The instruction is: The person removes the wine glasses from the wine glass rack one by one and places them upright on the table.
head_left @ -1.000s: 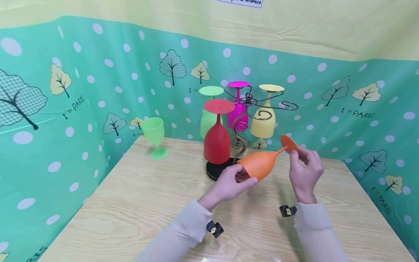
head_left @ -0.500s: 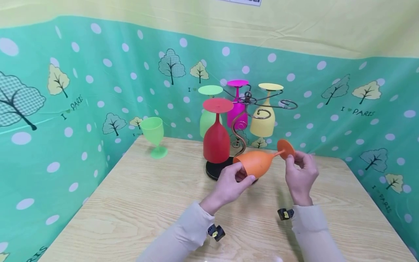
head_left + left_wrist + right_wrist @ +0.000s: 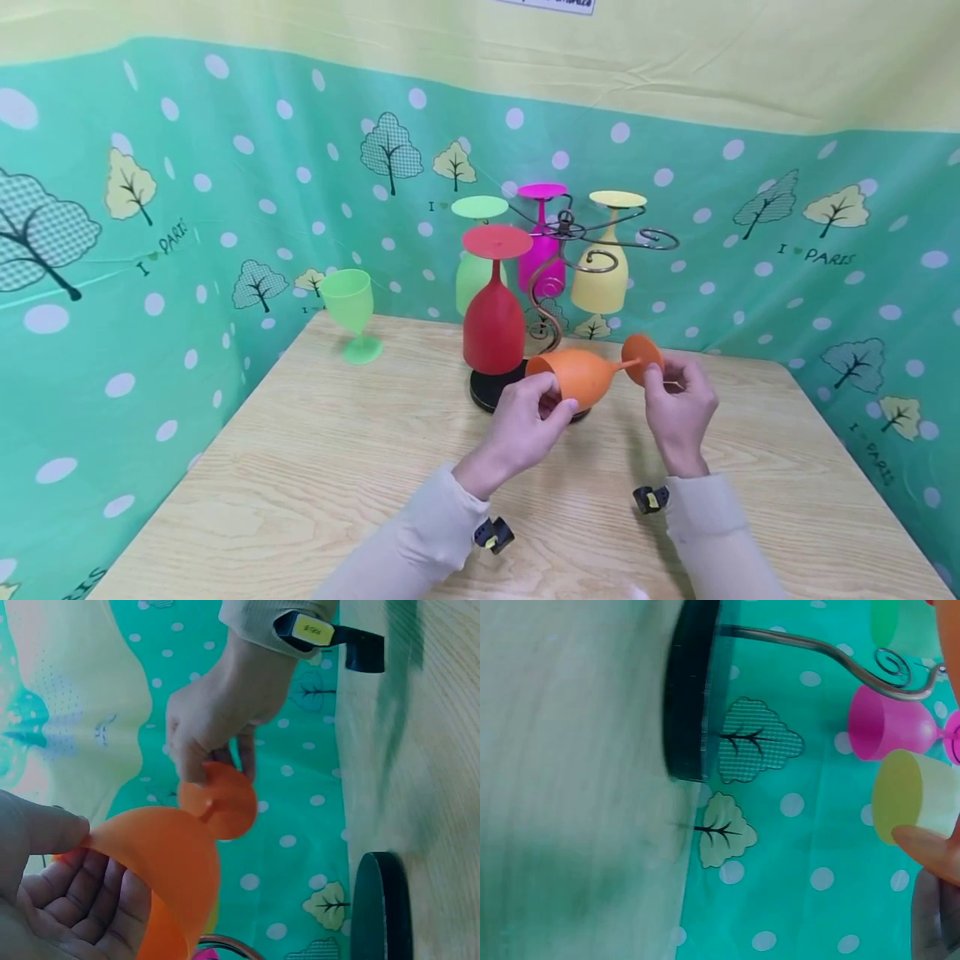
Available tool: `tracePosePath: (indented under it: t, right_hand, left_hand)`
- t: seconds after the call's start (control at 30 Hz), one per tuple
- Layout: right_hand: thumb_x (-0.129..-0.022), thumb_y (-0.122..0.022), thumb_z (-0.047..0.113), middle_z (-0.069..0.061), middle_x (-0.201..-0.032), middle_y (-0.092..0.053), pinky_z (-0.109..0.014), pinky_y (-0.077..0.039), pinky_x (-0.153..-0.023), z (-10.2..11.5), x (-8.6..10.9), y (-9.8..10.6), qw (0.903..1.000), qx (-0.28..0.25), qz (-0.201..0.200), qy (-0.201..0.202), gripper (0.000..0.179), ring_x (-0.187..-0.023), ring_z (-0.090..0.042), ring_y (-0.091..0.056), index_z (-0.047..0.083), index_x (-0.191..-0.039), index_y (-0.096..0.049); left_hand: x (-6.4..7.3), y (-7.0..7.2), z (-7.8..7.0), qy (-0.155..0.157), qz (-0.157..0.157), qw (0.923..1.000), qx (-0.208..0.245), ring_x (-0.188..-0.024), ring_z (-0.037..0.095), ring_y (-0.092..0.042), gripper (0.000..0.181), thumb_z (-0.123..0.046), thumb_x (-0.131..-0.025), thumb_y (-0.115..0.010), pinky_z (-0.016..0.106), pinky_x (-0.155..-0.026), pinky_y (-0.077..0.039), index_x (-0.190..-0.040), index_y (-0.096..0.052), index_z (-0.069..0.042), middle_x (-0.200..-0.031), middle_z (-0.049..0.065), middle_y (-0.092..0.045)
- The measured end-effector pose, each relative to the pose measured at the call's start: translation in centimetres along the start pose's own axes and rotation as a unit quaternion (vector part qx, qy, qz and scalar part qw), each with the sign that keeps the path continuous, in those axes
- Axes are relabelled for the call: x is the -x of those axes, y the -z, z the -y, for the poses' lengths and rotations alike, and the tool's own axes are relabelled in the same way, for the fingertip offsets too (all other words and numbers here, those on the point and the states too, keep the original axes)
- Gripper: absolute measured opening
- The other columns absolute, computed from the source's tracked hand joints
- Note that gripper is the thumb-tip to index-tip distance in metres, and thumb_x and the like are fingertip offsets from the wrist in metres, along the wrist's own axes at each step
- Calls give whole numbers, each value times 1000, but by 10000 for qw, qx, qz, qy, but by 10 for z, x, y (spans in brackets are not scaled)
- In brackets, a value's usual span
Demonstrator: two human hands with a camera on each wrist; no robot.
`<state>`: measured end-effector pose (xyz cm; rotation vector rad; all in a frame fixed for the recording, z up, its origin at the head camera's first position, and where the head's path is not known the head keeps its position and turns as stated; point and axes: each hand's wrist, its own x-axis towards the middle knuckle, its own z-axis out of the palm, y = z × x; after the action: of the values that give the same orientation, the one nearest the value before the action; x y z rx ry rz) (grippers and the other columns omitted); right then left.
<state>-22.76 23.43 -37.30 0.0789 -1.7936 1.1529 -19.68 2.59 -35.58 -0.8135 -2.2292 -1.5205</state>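
Note:
An orange goblet (image 3: 581, 377) lies nearly level in the air above the table, its mouth to the left and its round foot to the right. My left hand (image 3: 525, 421) pinches the rim, thumb outside and fingers inside the bowl, as the left wrist view shows at the rim (image 3: 161, 832). With thumb and fingers, my right hand (image 3: 681, 408) holds the edge of the orange foot (image 3: 217, 801). Behind the goblet stands a metal stemware rack (image 3: 551, 312) with a black base (image 3: 491, 390). Red (image 3: 495, 329), light green (image 3: 480, 207), magenta (image 3: 542, 192) and yellow (image 3: 600, 283) goblets hang upside down on it.
A green goblet (image 3: 348, 308) stands upright at the table's back left. Curled rack arms (image 3: 656, 242) reach out to the right above my hands. A patterned cloth (image 3: 300, 167) encloses the wooden table (image 3: 300, 467) at the back and sides.
Both hands have shifted slightly left with the orange goblet. Its foot has dropped, so the goblet has turned from slanting to nearly level. The hanging goblets stay put.

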Motion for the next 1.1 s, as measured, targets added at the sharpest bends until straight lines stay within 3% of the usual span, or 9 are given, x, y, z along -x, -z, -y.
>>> tracePosePath:
  t: [0.27, 0.4, 0.63, 0.83, 0.97, 1.1]
  right_hand:
    - [-88, -59, 1, 4, -72, -58, -13, -38, -54, -4, 0, 6, 9992, 79, 116, -368, 14, -59, -4, -47, -9, -85, -66]
    - [-94, -55, 9, 7, -70, -61, -13, -46, -54, -23, -4, 10, 9928, -291, 181, -1152, 22, -57, -4, -55, -7, -87, -68]
    - [-95, -51, 14, -6, -74, -62, -20, -54, -56, -47, -9, 7, 9644, -528, 545, -2534, 22, -61, -11, -62, 0, -88, -67]
    - [-95, -56, 22, -6, -83, -60, -21, -55, -64, -61, -6, -1, 9272, -184, 1546, -3407, 23, -69, -11, -62, 0, -98, -63]
    - [-95, -55, 18, -13, -91, -59, -28, -57, -70, -67, -4, -6, 9025, -299, 2172, -3708, 30, -73, -14, -63, -7, -110, -59]
    - [-96, -53, 16, -18, -97, -58, -31, -57, -73, -70, -2, -11, 8891, -240, 2654, -3721, 33, -76, -18, -64, -10, -116, -57]
  left_hand:
    - [2, 3, -6, -412, -292, 9962, -704, -64, 8, -50, 14, -6, -85, -66, 17, -59, -44, -75, -57, -9, -70, -3, -54]
    - [2, 8, -11, -563, -318, 9921, -1072, -62, 8, -47, 18, -5, -85, -64, 18, -57, -40, -72, -53, -11, -67, -4, -49]
    - [4, 20, -23, -702, -194, 9851, -1556, -61, 8, -43, 19, -6, -86, -63, 19, -56, -37, -73, -52, -12, -67, -5, -44]
    - [8, 23, -30, -810, 137, 9789, -1873, -66, 9, -48, 8, -8, -88, -63, 18, -60, -41, -80, -59, -9, -72, -4, -51]
    - [9, 25, -34, -828, 229, 9753, -2033, -69, 10, -50, 6, -8, -88, -62, 19, -62, -43, -83, -61, -8, -74, -3, -54]
    - [12, 29, -38, -872, 251, 9710, -2212, -71, 11, -52, 5, -9, -89, -62, 21, -64, -46, -84, -61, -8, -76, -2, -56]
